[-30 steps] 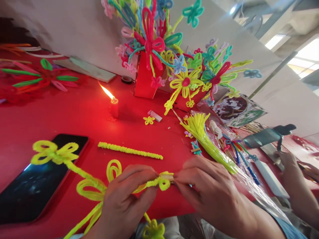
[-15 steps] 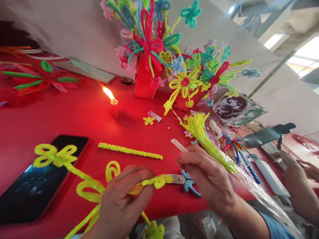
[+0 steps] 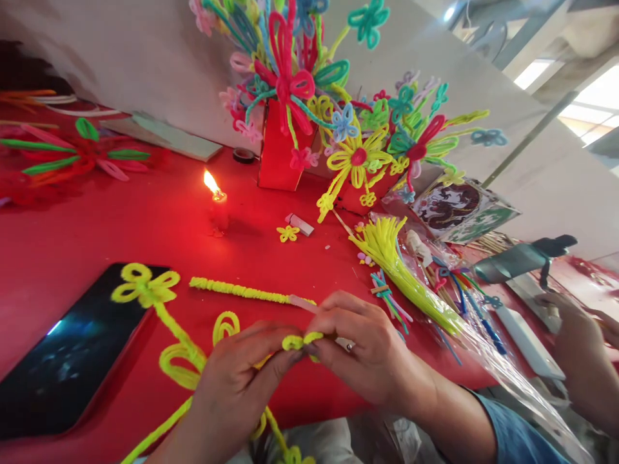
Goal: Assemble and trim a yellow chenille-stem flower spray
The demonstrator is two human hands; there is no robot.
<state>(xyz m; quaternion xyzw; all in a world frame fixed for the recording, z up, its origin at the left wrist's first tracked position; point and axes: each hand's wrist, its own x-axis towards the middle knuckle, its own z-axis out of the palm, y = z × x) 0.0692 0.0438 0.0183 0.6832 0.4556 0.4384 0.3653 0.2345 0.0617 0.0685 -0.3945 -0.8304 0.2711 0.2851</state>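
Note:
My left hand (image 3: 236, 380) pinches a yellow pipe-cleaner flower (image 3: 293, 343) over the table's front edge. The fingertips of my right hand (image 3: 372, 351) press on the same flower's petals from the right. A translucent glue stick (image 3: 304, 303) also sticks out of my right hand, pointing left. Around my left hand spread yellow pipe-cleaner stems and loops, one ending in a four-petal flower (image 3: 145, 285) above the phone. Just beyond my hands lies a tightly wound yellow pipe-cleaner rod (image 3: 236, 290). Scissors (image 3: 346, 346) are mostly hidden behind my right hand.
A lit candle (image 3: 219, 212) burns on the red table (image 3: 169, 238). The phone (image 3: 72, 361) lies at left. Pipe-cleaner bouquets (image 3: 293, 87) stand at the back. A bagged yellow pipe-cleaner bundle (image 3: 411, 274) lies at right, near another person's hand (image 3: 561, 309). A small yellow flower (image 3: 288, 233) lies mid-table.
My right hand has moved left and down to the flower, bringing the glue stick along, and now covers most of the scissors. The four-petal flower on the stem has shifted right over the phone.

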